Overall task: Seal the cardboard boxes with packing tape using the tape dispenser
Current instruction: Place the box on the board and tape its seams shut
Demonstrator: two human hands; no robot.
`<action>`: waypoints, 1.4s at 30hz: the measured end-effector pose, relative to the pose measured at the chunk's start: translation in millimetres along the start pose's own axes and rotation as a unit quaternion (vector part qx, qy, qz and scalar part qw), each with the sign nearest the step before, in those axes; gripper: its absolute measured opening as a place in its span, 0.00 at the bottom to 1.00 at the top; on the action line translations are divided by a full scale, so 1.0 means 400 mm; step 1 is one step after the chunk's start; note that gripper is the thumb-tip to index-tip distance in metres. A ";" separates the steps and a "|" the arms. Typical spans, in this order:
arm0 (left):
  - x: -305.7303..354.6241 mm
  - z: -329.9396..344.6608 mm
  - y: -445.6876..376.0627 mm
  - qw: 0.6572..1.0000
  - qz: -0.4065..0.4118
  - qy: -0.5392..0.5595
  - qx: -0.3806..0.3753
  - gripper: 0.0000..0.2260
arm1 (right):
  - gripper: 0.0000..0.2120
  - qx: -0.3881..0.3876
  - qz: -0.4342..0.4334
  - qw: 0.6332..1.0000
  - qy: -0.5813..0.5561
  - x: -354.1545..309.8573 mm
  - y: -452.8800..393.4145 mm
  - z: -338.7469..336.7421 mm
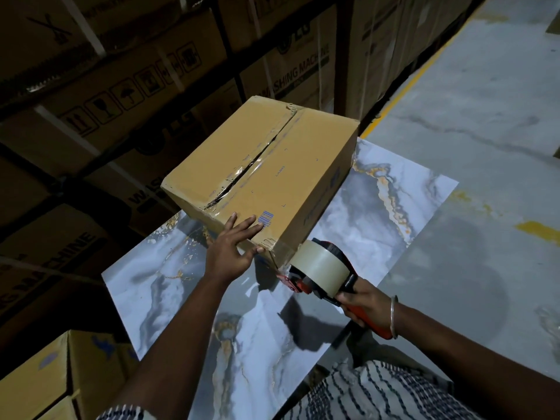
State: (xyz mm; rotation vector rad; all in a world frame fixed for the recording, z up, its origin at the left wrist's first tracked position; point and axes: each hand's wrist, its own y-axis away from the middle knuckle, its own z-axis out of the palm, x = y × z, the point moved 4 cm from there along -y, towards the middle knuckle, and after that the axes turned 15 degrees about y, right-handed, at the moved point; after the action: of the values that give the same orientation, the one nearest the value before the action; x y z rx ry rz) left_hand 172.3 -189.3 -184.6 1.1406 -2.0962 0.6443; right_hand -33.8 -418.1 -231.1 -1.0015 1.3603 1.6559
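Now: L hand (pixel 231 253) flat on box (pixel 272 177); R hand (pixel 363 301) grips tape dispenser (pixel 318 268); "WASHING MACHINE" cartons (pixel 300 71) behind.

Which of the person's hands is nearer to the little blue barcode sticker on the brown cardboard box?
Left. The left hand lies flat on the brown cardboard box, fingertips beside the blue barcode sticker; the right hand grips the red tape dispenser off the corner.

**Hands and arms, head view**

Left hand (pixel 231 253): centre of frame, forearm rising from the lower left; fingers (pixel 242 227) straight and spread, lying flat, thumb pointing right. Right hand (pixel 362 301): lower right of centre, forearm entering from the right edge; fingers curled tightly in a grip, a bangle (pixel 393 316) on the wrist. Striped sleeves at the bottom edge.
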 end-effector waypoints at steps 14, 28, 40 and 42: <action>0.129 0.114 -0.057 0.961 0.127 -0.147 -0.198 0.23 | 0.23 -0.002 -0.007 1.000 0.020 0.014 -0.018 -0.024; 0.118 0.114 -0.058 0.963 0.118 -0.114 -0.212 0.08 | 0.16 0.021 -0.001 1.000 0.018 0.019 -0.051 -0.014; 0.118 0.099 -0.069 0.957 0.130 -0.112 -0.235 0.20 | 0.17 0.017 -0.010 1.000 0.019 0.023 -0.032 -0.021; 0.118 0.097 -0.069 0.956 0.126 -0.105 -0.243 0.17 | 0.18 0.016 -0.008 1.000 0.020 0.024 -0.028 -0.020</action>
State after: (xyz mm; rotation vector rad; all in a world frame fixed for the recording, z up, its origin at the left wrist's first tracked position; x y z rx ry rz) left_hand 165.0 -254.8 -172.3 0.6935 -2.4227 0.0964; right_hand -26.6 -423.5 -245.4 -1.0287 1.3962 1.6048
